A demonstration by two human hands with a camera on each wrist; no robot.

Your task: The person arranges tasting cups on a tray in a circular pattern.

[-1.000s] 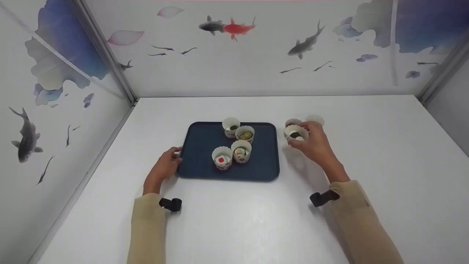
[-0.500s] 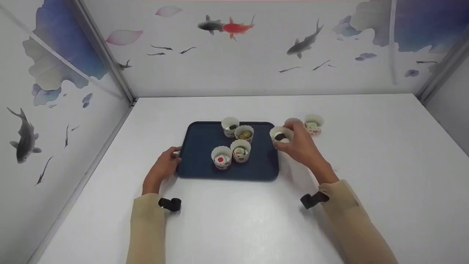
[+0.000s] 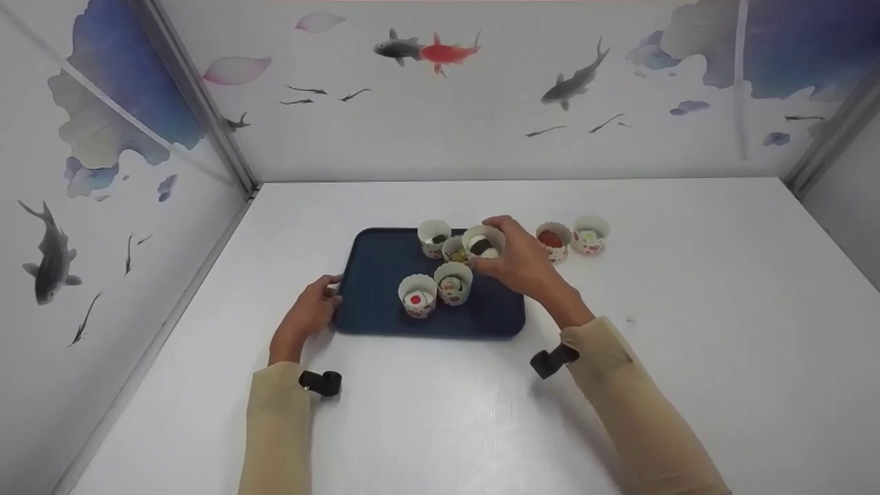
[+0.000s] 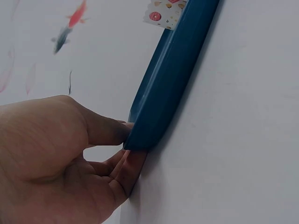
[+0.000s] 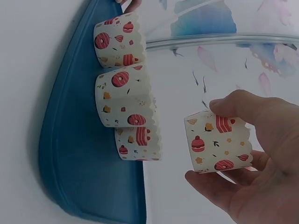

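My left hand [image 3: 313,313] pinches the left edge of a dark blue tray [image 3: 371,275]. In the left wrist view its thumb lies at the rim, with fingers underneath. My right hand [image 3: 526,265] grips a paper baking cup [image 5: 217,142], printed with cakes and doughnuts, between thumb and fingers. Something white with a dark band sits inside it. This cup hangs above the tray's back right part. Several similar cups stand on the tray: a back cup [image 3: 434,240], a partly hidden cup with yellowish contents [image 3: 455,251], a middle cup [image 3: 453,285] and a front cup with a red spot inside [image 3: 417,297].
Right of the tray, on the white table [image 3: 426,412], stand a cup with orange-red contents [image 3: 553,240] and a cup with pale green contents [image 3: 590,235]. White walls [image 3: 481,137] with painted fish enclose the table at the back and sides.
My right hand has carried the baking cup leftward from beside the tray to above it. The two cups on the right are now uncovered. My left hand stays at the tray.
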